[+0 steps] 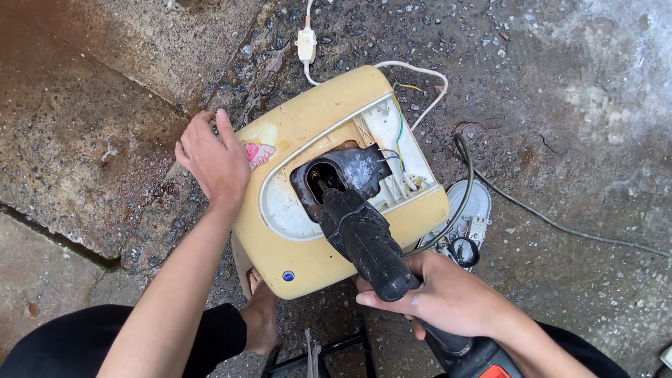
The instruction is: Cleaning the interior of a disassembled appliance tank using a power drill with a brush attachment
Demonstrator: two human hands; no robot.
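1. The right hand [448,297] was wrapped tight around the black nozzle tool [364,238], fingers curled together on its barrel; the tool's tip reached into the dark opening [346,175] in the yellow appliance casing [308,252].
2. The left hand [213,161] lay flat on the casing's upper left edge, fingers slightly spread and pressing on it, gripping nothing.
3. The casing sat on wet, speckled concrete ground [574,98], directly between the two hands.
4. A white cord [420,73] with an inline switch [306,43] ran off from its top; a dark hose [504,199] curved past its right side, beside a detached grey cover plate [470,213].
5. A bare foot [260,315] rested below the casing.
6. The tool's rear end was cut off by the frame; its tip inside the opening was hard to make out.
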